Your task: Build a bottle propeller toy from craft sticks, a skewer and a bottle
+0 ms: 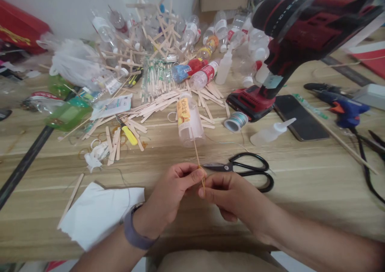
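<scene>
My left hand (183,183) is closed, pinching a thin wooden stick (196,149) between thumb and forefinger. The stick points away from me, its far end overlapping the clear plastic bottle (197,129) with a yellow label; whether they touch, I cannot tell. Close against it, my right hand (224,191) is also closed, thumb and forefinger on a yellowish strand (204,187) at the stick's near end, which looks like a rubber band. Black-handled scissors (231,166) lie just beyond my right hand, blades toward the fingertips. Part of the strand is hidden by my fingers.
A red and black cordless drill (279,63) stands at right, beside a thread spool (236,121), a glue bottle (270,132), a phone (300,117) and a blue glue gun (343,107). Craft sticks (153,105) and plastic bottles fill the back. White paper (102,212) lies left.
</scene>
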A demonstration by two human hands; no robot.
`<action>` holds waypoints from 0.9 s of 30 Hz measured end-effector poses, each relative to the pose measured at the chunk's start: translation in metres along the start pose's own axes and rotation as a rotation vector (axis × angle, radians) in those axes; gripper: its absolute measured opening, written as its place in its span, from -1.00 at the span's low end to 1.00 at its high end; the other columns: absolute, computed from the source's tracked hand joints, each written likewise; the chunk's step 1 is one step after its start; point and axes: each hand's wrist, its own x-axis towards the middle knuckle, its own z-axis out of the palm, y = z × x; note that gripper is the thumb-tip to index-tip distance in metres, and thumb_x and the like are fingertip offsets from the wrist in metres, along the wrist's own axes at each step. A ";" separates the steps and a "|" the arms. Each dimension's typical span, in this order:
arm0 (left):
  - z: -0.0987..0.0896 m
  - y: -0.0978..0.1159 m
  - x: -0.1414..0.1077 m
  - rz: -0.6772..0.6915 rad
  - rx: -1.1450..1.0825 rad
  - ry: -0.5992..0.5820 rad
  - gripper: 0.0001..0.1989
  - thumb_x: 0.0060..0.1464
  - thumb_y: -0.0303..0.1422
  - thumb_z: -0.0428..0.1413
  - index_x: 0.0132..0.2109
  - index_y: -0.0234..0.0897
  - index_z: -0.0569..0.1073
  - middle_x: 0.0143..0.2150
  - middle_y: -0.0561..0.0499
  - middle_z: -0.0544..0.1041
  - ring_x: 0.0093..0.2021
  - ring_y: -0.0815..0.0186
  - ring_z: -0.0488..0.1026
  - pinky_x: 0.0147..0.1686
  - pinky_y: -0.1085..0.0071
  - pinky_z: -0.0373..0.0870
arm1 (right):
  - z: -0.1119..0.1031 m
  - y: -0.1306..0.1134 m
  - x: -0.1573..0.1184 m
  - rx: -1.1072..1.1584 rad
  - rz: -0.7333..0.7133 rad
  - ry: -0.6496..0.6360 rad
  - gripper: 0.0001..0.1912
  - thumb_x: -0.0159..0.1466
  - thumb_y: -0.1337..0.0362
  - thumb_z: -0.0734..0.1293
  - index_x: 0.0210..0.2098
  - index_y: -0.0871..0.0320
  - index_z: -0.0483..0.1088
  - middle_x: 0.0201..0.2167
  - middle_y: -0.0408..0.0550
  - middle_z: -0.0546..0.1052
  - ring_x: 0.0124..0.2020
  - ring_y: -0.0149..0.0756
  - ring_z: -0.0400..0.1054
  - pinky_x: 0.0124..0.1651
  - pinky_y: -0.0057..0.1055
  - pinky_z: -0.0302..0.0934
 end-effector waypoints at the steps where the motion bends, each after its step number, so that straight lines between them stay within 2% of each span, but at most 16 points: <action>1: 0.000 0.000 0.000 0.006 -0.010 0.005 -0.70 -0.14 -0.20 0.28 -0.52 -0.33 0.41 -0.58 0.14 0.33 -0.52 0.46 0.17 -0.49 0.49 0.08 | 0.002 0.000 0.000 0.002 -0.015 0.012 -0.70 0.04 0.11 0.44 -0.58 0.17 0.32 -0.74 -0.38 0.09 -0.75 -0.63 -0.09 -0.71 -0.58 -0.22; 6: 0.000 -0.001 0.001 0.028 -0.017 0.019 -0.72 -0.15 -0.23 0.28 -0.52 -0.34 0.41 -0.58 0.14 0.32 -0.52 0.45 0.17 -0.47 0.47 0.09 | 0.008 0.001 -0.001 0.008 -0.086 0.019 -0.66 0.03 0.04 0.42 -0.54 0.18 0.34 -0.60 -0.28 0.23 -0.67 -0.58 0.04 -0.66 -0.55 -0.01; 10: 0.000 -0.002 0.001 0.019 -0.020 0.016 -0.71 -0.15 -0.22 0.28 -0.51 -0.34 0.41 -0.57 0.14 0.32 -0.51 0.45 0.17 -0.46 0.46 0.09 | 0.008 0.001 -0.003 0.034 -0.107 0.006 -0.64 0.01 0.01 0.43 -0.57 0.16 0.32 -0.67 -0.31 0.22 -0.67 -0.55 0.08 -0.62 -0.53 0.07; 15: 0.000 -0.003 0.001 -0.001 0.003 0.032 -0.69 -0.17 -0.18 0.29 -0.51 -0.33 0.41 -0.56 0.12 0.33 -0.48 0.42 0.20 -0.42 0.44 0.11 | 0.005 0.001 -0.005 0.058 -0.055 -0.022 -0.64 0.05 0.06 0.42 -0.64 0.17 0.28 -0.75 -0.30 0.28 -0.71 -0.56 0.15 -0.58 -0.54 0.10; 22: 0.002 -0.005 0.000 0.009 0.054 0.024 -0.68 -0.14 -0.16 0.28 -0.52 -0.33 0.42 -0.58 0.13 0.33 -0.51 0.44 0.17 -0.47 0.45 0.04 | 0.000 0.002 -0.003 0.001 0.084 -0.054 -0.67 0.07 0.12 0.42 -0.64 0.19 0.32 -0.77 -0.19 0.39 -0.70 -0.47 0.29 -0.57 -0.54 0.18; 27: 0.000 -0.005 0.002 0.017 0.027 -0.003 -0.68 -0.10 -0.17 0.26 -0.50 -0.34 0.40 -0.56 0.14 0.31 -0.52 0.46 0.14 -0.49 0.47 0.01 | 0.006 0.007 -0.002 0.081 -0.100 0.057 -0.72 0.03 0.12 0.44 -0.56 0.19 0.37 -0.66 -0.29 0.30 -0.70 -0.58 0.11 -0.68 -0.59 0.09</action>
